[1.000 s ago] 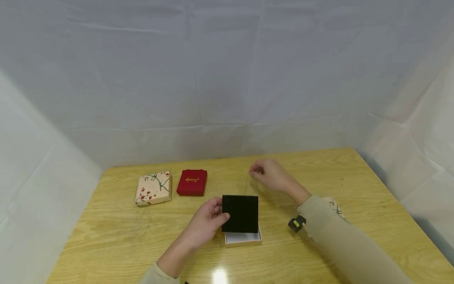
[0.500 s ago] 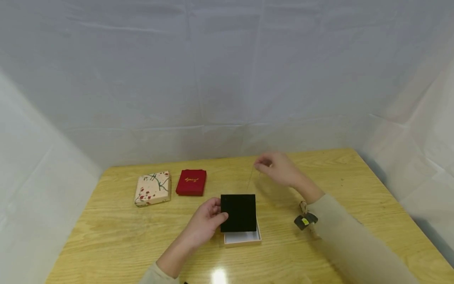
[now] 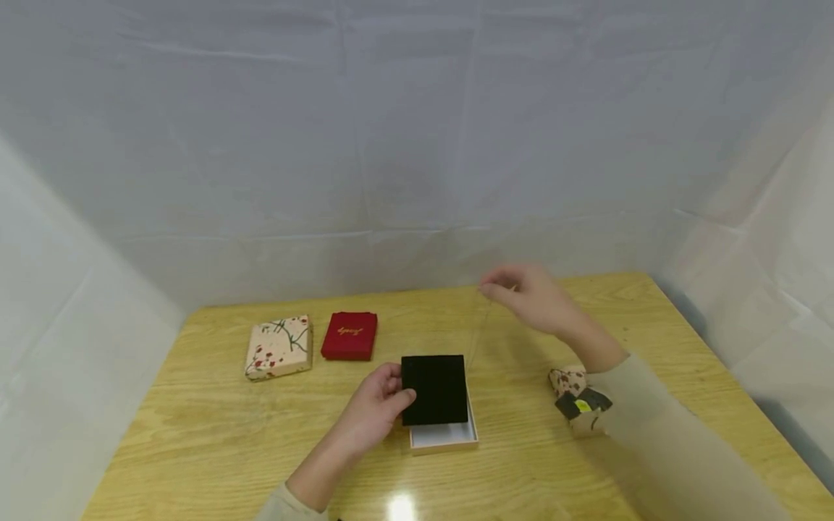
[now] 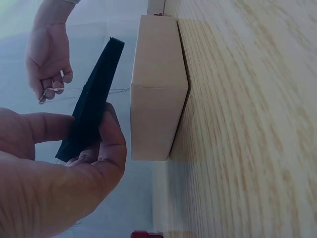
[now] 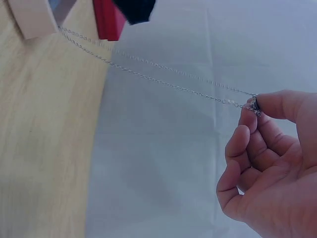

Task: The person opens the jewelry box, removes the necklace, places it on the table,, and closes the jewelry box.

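My left hand [image 3: 371,412] grips a black square pad [image 3: 434,389] by its left edge, thumb on top and fingers beneath. In the left wrist view the pad [image 4: 96,94] is tilted and apart from the table. Below it sits an open box [image 3: 445,449] with a pale inside, partly covered by the pad. Raised at the right, my right hand [image 3: 537,300] pinches a fine silver necklace [image 5: 171,85] near its clasp, between thumb and index finger. Two strands slope down from the fingertips to the box; the lower end of the necklace is hidden.
A cream box [image 3: 280,349] with a floral branch pattern lies at the left of the wooden table [image 3: 215,449]. Beside it is a red box [image 3: 350,336] with gold lettering. Another floral-patterned piece [image 3: 570,378] lies partly behind my right wrist. White sheeting surrounds the table.
My right hand has moved up and to the right, drawing the necklace with it. My left hand and the black pad have shifted slightly left. The boxes stay put.
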`<act>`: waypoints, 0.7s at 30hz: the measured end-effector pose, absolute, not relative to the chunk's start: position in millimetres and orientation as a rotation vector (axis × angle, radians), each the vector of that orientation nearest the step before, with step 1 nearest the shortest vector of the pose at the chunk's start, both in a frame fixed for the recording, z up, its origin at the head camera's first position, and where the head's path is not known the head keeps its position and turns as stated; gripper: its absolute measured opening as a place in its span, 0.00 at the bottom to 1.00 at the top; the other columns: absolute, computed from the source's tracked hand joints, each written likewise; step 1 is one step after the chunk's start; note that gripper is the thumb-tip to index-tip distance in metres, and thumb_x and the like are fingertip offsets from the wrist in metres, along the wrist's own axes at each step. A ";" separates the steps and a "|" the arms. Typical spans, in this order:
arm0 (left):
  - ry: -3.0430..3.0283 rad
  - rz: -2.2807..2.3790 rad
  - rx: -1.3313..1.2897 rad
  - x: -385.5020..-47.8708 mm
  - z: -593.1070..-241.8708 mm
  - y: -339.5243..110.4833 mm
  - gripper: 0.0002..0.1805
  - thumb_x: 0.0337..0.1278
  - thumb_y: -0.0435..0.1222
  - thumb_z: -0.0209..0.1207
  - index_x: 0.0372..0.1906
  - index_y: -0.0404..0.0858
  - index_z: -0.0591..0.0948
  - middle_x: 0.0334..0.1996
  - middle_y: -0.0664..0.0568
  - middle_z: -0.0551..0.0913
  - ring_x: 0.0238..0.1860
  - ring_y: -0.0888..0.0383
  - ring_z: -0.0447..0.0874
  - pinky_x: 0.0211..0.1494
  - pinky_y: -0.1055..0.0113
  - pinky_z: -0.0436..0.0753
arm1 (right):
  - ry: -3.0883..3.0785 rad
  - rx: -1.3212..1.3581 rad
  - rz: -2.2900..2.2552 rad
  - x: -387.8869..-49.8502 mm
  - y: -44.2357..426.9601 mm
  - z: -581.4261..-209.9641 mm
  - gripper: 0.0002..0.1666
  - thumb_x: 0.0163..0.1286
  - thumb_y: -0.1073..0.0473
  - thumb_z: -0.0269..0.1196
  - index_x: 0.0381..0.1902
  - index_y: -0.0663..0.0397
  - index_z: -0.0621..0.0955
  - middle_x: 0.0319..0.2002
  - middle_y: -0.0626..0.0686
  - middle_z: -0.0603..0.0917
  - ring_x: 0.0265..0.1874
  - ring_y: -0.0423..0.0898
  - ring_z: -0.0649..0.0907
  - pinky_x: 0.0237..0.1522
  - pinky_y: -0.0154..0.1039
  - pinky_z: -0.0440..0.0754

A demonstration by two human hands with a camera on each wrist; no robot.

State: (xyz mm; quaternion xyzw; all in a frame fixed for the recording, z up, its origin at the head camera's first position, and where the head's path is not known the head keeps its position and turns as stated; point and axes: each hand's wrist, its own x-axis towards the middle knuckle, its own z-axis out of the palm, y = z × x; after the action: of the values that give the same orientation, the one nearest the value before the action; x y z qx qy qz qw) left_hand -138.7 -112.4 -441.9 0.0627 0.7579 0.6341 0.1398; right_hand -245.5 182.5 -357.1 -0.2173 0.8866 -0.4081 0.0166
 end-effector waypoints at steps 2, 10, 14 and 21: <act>2.188 1.838 0.178 -138.3 -442.0 -112.4 0.19 0.75 0.31 0.57 0.63 0.26 0.73 0.47 0.44 0.87 0.42 0.54 0.80 0.38 0.66 0.79 | 2.750 -0.671 -1.283 -244.0 184.4 -353.5 0.19 0.82 0.48 0.61 0.56 0.54 0.86 0.51 0.53 0.88 0.48 0.51 0.85 0.49 0.51 0.83; 2.208 1.816 0.133 -138.7 -444.1 -112.6 0.22 0.75 0.31 0.58 0.66 0.26 0.71 0.50 0.42 0.86 0.48 0.51 0.81 0.47 0.62 0.80 | 2.770 -0.688 -1.317 -238.6 193.9 -342.3 0.19 0.82 0.48 0.61 0.56 0.55 0.86 0.52 0.52 0.88 0.50 0.53 0.84 0.51 0.51 0.82; 2.221 1.813 0.131 -138.7 -444.3 -113.0 0.24 0.75 0.32 0.59 0.67 0.24 0.71 0.51 0.42 0.86 0.49 0.51 0.81 0.49 0.60 0.81 | 2.784 -0.687 -1.320 -236.9 200.5 -337.9 0.19 0.82 0.48 0.61 0.57 0.56 0.85 0.52 0.53 0.88 0.50 0.52 0.84 0.52 0.51 0.82; 2.231 1.803 0.129 -138.6 -444.4 -112.6 0.25 0.75 0.32 0.59 0.69 0.24 0.70 0.55 0.40 0.85 0.55 0.48 0.81 0.54 0.57 0.83 | 2.826 -0.687 -1.281 -238.9 215.3 -337.3 0.18 0.82 0.50 0.61 0.56 0.57 0.86 0.51 0.56 0.88 0.48 0.52 0.84 0.49 0.49 0.82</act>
State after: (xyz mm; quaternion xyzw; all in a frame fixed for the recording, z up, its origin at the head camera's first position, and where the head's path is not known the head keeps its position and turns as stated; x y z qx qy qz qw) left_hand -138.6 -112.6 -444.4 0.0444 0.7700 0.6222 0.1345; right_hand -238.9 215.3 -337.3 -0.2160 0.8892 -0.4030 -0.0182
